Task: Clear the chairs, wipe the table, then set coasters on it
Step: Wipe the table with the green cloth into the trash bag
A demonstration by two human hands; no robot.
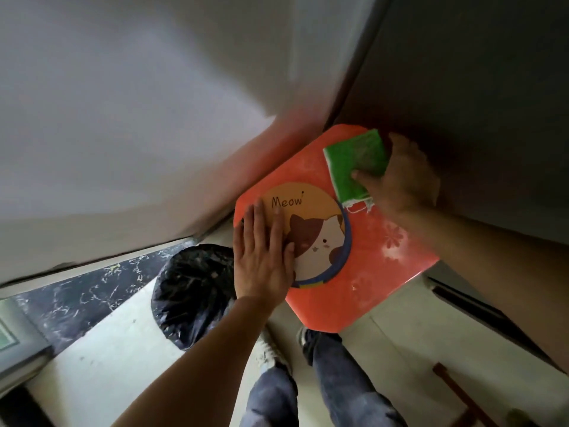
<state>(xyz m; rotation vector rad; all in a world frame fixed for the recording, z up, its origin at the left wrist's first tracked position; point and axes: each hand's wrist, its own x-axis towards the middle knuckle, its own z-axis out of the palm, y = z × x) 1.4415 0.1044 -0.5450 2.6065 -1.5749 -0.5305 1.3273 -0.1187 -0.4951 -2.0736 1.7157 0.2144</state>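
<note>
A small orange table (378, 257) with clipped corners stands against a wall corner. Its top bears a round cat picture with the word "Meow". My left hand (261, 257) lies flat on the near left part of the top, fingers straight, partly over the picture. My right hand (400, 177) grips a folded green cloth (357, 164) and holds it against the far right part of the top. Whitish smears show on the orange surface near the cloth and along the right side.
A bin lined with a black bag (191, 294) stands on the floor just left of the table. My legs and shoes (277, 355) are below the table's near edge. A dark wall (462, 72) rises at the right. A reddish wooden piece (455, 392) shows at the lower right.
</note>
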